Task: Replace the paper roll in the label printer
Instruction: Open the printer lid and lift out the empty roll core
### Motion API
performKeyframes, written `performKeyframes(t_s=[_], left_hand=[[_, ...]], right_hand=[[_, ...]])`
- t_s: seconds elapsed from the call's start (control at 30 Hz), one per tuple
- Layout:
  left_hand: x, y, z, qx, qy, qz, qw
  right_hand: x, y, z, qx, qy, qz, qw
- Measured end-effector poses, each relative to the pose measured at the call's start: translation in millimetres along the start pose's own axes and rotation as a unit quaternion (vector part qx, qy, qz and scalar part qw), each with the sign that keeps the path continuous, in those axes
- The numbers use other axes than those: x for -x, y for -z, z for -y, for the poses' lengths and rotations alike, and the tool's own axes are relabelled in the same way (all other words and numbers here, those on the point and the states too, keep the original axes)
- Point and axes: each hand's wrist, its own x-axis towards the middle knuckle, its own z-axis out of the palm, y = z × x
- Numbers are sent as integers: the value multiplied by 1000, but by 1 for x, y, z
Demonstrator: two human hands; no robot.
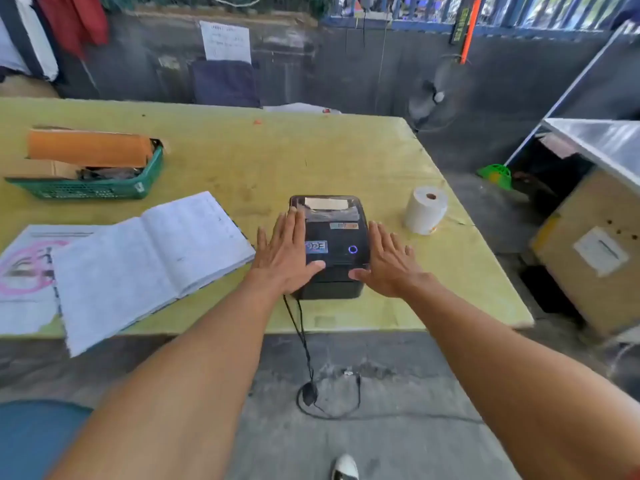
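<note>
A black label printer point(337, 237) with its lid down and a blue ring light lit stands near the front edge of the yellow table point(311, 161). My left hand point(287, 256) lies flat along the printer's left side, fingers spread, thumb on its front top. My right hand point(389, 263) lies flat along the right side, thumb touching the front corner. Neither hand holds anything. A white paper roll point(425, 210) stands upright on the table to the right of the printer, apart from my right hand.
An open ledger book point(149, 261) lies left of the printer over printed sheets. A green basket point(104, 188) with cardboard sits at the back left. The printer's black cable point(304, 344) hangs to the floor. A cardboard box point(595, 251) and a metal rack stand to the right.
</note>
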Motion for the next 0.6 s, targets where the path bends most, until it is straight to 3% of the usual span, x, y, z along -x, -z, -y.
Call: performKeyframes(t_s=[0.23,0.4,0.6], left_hand=[[-11,-40,-6,51,66,60,995],[-14,-56,-11,111,76,17,991],[-14,-61,-10,109,70,-7,992]], right_hand=[[-22,-40,-11,-131,-21,14,991],[-33,-52,-14,-240,-3,8,971],[-35,-62,-15,-286,7,-21,958]])
